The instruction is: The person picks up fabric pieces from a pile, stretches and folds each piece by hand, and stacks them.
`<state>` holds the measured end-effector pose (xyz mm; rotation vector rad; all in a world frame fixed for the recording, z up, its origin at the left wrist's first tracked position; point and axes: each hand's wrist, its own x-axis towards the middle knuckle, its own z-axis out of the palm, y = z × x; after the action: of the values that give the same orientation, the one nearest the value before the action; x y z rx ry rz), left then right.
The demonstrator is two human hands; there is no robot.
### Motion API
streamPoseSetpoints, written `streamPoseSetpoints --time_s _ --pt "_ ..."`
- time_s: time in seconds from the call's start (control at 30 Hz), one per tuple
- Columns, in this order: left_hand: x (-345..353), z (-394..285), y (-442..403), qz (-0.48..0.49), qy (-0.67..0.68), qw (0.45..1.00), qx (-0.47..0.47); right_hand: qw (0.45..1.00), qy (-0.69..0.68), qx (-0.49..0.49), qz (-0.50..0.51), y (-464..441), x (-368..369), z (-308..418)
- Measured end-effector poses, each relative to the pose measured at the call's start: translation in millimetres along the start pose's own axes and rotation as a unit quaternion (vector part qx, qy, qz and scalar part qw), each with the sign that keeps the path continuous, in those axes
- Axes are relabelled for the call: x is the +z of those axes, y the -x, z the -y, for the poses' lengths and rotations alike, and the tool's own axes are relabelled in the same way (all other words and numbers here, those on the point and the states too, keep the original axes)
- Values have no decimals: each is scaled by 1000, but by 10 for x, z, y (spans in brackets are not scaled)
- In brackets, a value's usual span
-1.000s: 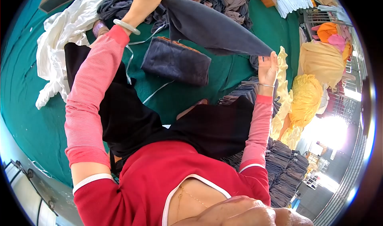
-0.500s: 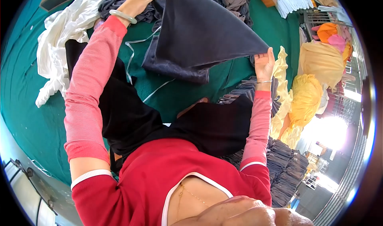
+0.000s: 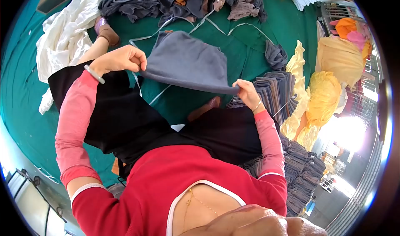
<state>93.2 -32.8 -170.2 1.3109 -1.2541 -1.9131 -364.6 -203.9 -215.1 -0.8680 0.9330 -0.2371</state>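
Observation:
A dark grey cloth [image 3: 187, 63] is stretched between my two hands in front of my lap, its near edge pulled nearly straight. My left hand [image 3: 123, 60] is closed on the corner at the left end of that edge. At the other end, the right corner is pinched in my right hand [image 3: 248, 94], between thumb and fingers. The far part of the cloth droops toward the green sheet [image 3: 246, 44] below; whether it touches the sheet I cannot tell.
Crumpled dark cloths [image 3: 131, 3] lie at the far side. White fabric [image 3: 62, 44] is spread on the left. A stack of folded grey cloths [image 3: 273, 92] stands by my right knee, with more folded piles [image 3: 302, 173] behind. Pale ties [image 3: 208, 19] trail across the sheet.
Both hands have come down toward my lap, the left most of all, and the right has moved inward. The cloth, raised and taut before, now hangs lower with its near edge level.

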Motion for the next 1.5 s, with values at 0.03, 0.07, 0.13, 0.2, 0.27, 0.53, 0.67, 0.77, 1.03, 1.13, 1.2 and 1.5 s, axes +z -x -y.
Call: streamPoseSetpoints --time_s 0.03,0.07,0.13,0.2,0.27,0.53,0.67,0.77,1.03,1.13,1.2,1.5 --pt "-15 55 -79 4 1 1000 1 1000 4 11 -20 -73 6 -81" --pt "-51 139 -222 -33 -43 997 50 999 -6 14 -49 -163 3 -122" --pt "-167 298 -582 -133 -21 988 71 997 -35 4 -74 -442 -106 -160" --pt "-268 333 -837 -254 33 965 51 989 -20 -12 -144 -695 -154 -98" --pt "-317 380 -993 -347 -19 935 67 976 117 -52 -178 -939 -269 -101" --pt "4 -535 -348 -279 -274 917 76 920 333 -120 -170 -1713 -154 238" --pt "42 -652 48 -266 -446 850 88 900 362 -157 -183 -2537 -75 503" --pt "29 -660 149 -274 -564 779 11 871 413 -191 -186 -3248 109 860" --pt "78 -1043 177 -289 -577 762 -52 851 419 -158 -275 -4968 706 2013" --pt "22 -1060 127 -245 -545 795 -102 837 405 -200 -310 -5386 736 1919" --pt "-33 -1070 82 -235 -556 788 -122 838 411 -224 -281 -5513 594 1831" --pt "121 -1016 -18 -185 -572 796 -73 615 741 -178 -204 -3739 -499 1385"
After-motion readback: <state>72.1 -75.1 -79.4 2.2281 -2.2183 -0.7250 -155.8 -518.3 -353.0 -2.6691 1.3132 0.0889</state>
